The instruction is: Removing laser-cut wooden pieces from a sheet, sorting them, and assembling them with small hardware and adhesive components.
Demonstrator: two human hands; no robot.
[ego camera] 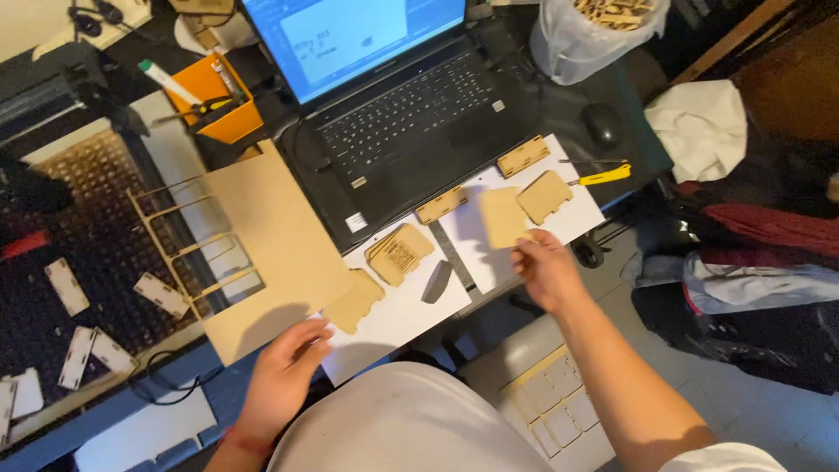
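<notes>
My right hand point(544, 267) pinches the lower edge of a small tan wooden panel point(502, 216) that lies over a white paper sheet point(489, 262). My left hand point(284, 371) rests with fingers spread on the near corner of a large tan wooden sheet point(271, 253) with rectangular cut-outs. Another small cut panel point(352, 301) lies just right of that hand. A stack of similar panels point(400, 253) sits on white paper between my hands. One more rounded panel point(544, 196) lies beside the one I hold.
An open laptop point(411, 105) stands behind the papers, with a mouse point(603, 125) to its right. Two slotted wooden strips point(523, 156) point(441, 204), a yellow-handled knife point(603, 176), an orange tool box point(218, 100), a bag of wooden pieces point(594, 31) and a laser-cutter bed point(70, 262) with loose parts surround them.
</notes>
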